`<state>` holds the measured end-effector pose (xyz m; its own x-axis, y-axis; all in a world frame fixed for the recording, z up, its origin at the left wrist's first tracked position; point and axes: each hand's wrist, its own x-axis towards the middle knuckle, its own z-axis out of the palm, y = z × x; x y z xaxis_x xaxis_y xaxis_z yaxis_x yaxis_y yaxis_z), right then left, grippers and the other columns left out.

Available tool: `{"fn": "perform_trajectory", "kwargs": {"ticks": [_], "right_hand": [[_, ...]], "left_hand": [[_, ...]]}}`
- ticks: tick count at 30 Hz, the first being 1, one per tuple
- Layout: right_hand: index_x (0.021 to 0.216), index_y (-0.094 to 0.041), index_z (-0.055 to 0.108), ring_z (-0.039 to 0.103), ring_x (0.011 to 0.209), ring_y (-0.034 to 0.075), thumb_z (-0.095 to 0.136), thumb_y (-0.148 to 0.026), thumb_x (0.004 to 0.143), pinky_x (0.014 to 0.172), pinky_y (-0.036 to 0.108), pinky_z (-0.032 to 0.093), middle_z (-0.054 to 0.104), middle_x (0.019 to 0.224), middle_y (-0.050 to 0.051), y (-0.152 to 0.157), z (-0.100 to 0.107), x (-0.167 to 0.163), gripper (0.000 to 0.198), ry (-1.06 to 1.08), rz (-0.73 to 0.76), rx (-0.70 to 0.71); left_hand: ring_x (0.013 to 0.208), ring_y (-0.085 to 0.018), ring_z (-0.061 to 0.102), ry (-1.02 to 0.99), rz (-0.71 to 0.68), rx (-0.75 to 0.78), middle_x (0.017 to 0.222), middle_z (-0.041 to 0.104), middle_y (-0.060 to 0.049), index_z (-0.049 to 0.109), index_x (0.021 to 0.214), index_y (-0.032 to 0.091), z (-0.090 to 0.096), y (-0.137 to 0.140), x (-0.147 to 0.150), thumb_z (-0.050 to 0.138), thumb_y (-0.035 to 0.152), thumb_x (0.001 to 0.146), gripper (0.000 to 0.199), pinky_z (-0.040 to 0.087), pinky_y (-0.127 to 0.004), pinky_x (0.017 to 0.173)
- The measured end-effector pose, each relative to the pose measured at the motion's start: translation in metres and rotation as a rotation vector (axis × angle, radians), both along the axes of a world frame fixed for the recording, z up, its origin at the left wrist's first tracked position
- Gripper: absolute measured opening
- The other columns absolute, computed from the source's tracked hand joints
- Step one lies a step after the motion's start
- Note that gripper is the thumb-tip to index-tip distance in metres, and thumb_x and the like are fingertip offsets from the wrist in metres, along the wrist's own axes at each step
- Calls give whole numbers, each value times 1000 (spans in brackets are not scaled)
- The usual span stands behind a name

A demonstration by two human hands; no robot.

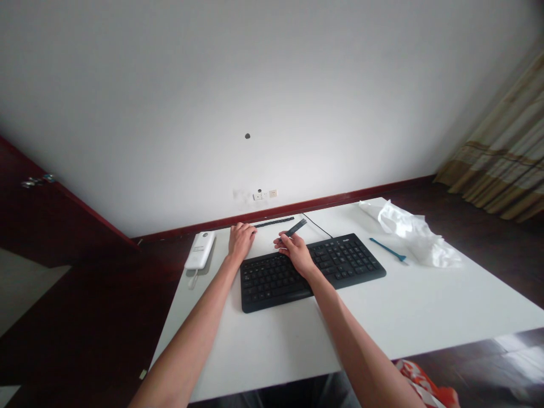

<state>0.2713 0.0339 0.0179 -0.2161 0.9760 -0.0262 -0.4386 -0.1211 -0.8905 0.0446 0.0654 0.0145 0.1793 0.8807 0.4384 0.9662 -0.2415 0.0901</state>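
My right hand (pixel 296 252) is over the upper middle of a black keyboard (pixel 355 258), its fingers closed around a small dark brush (pixel 296 228). The brush slants up and to the right, with its tip clear of the keys. My left hand (pixel 241 241) rests on the table beyond the keyboard's upper left corner, with its fingers curled. Its fingertips meet the left end of a twisted black strip (pixel 276 222), which lies along the table's far edge. How firmly they grip it is hidden.
At left on the white table (pixel 263 351) lies a white device (pixel 200 250) with a strap. A blue flat-ended tool (pixel 386 249) and a crumpled white plastic bag (pixel 408 229) lie to the right. A thin cable (pixel 318 225) runs behind the keyboard. The wall stands beyond.
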Motion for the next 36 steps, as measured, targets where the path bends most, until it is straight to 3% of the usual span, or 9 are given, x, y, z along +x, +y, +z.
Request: {"fn": "perform_trajectory", "kwargs": {"ticks": [8,15,24,36], "right_hand": [[101,-19,64,70,79,18,81,-58,74,71,30,53,76,86,7,1,0,-1,50,11,1,-6],[101,-19,64,70,79,18,80,-58,75,72,29,53,76,87,7,1,0,0,50,10,4,-13],[101,-19,64,71,80,19,79,-58,76,73,31,54,76,88,7,1,-1,0,49,3,2,-4],[102,-19,64,71,80,19,79,-58,76,74,30,54,76,88,7,1,1,0,50,-4,3,-9]], "left_hand": [[105,-27,54,11,30,-13,104,72,-6,73,96,26,2,-3,-3,65,22,93,9,36,-43,88],[109,-28,53,29,49,5,109,71,-6,73,105,28,4,-4,-3,67,21,91,17,36,-44,89],[104,-30,52,55,83,-15,102,71,-8,73,96,26,3,-6,-3,64,23,92,11,36,-45,88],[99,-26,60,-100,91,-66,103,76,-5,73,98,25,-1,-3,-3,63,22,92,12,40,-40,92]]}}
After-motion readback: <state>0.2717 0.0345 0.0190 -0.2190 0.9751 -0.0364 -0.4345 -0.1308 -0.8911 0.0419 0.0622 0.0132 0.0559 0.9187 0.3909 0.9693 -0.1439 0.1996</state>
